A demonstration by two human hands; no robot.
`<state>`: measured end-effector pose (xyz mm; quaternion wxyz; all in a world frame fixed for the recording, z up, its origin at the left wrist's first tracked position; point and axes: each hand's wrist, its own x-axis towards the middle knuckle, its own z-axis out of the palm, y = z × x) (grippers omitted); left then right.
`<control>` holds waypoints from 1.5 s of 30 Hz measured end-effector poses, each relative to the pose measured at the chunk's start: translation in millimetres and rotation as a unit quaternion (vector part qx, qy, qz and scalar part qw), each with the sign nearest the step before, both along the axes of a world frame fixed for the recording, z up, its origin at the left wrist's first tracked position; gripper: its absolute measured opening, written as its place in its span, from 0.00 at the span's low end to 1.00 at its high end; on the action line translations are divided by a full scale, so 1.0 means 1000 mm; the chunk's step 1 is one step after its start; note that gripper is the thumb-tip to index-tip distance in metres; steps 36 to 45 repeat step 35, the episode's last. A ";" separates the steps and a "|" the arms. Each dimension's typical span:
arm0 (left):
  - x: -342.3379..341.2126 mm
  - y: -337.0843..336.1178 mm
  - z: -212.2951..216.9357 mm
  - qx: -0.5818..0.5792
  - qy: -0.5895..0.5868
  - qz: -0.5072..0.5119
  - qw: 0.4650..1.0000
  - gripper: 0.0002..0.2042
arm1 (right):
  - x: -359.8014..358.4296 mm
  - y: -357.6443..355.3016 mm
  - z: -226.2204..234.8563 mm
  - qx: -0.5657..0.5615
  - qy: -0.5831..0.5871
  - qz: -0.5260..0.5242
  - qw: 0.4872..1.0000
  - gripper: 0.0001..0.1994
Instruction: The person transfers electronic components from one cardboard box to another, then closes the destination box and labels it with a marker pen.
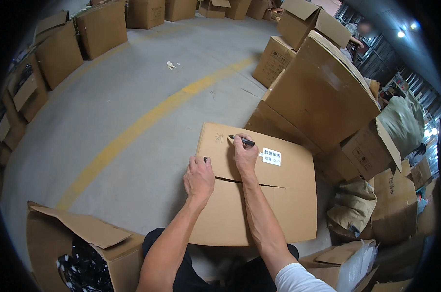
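Observation:
A closed cardboard box (288, 214) stands in front of me, with a narrow dark gap between its top flaps. My right hand (245, 155) is closed around a black marker (248, 143), its tip pointing left just at the far flap. Beside the tip are a few dark handwritten strokes (219, 138). At the box's left edge rests my left hand (199, 177), fingers curled. A small black piece that looks like the marker cap (205, 159) pokes out between its thumb and fingers. To the right of the marker, a white printed label (272, 156) is stuck on the flap.
Large cartons (322, 92) are stacked at the right, near a brown sack (351, 207). An open box (79, 228) with black contents stands at lower left. More boxes (101, 29) line the far left. A yellow line (133, 129) curves across the grey floor. Another person is at far right.

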<state>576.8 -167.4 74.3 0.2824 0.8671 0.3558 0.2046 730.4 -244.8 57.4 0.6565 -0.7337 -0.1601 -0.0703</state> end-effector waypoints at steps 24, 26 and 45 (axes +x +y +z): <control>-0.002 0.001 0.000 0.003 0.000 -0.002 1.000 0.15 | -0.005 0.002 0.010 -0.001 0.010 0.040 0.999 0.08; -0.002 0.000 0.000 0.004 -0.005 -0.004 1.000 0.15 | -0.002 0.003 0.005 -0.029 -0.030 0.026 0.999 0.09; -0.002 -0.001 0.002 0.006 -0.012 -0.006 1.000 0.15 | 0.003 0.002 -0.004 -0.038 -0.022 -0.017 0.999 0.11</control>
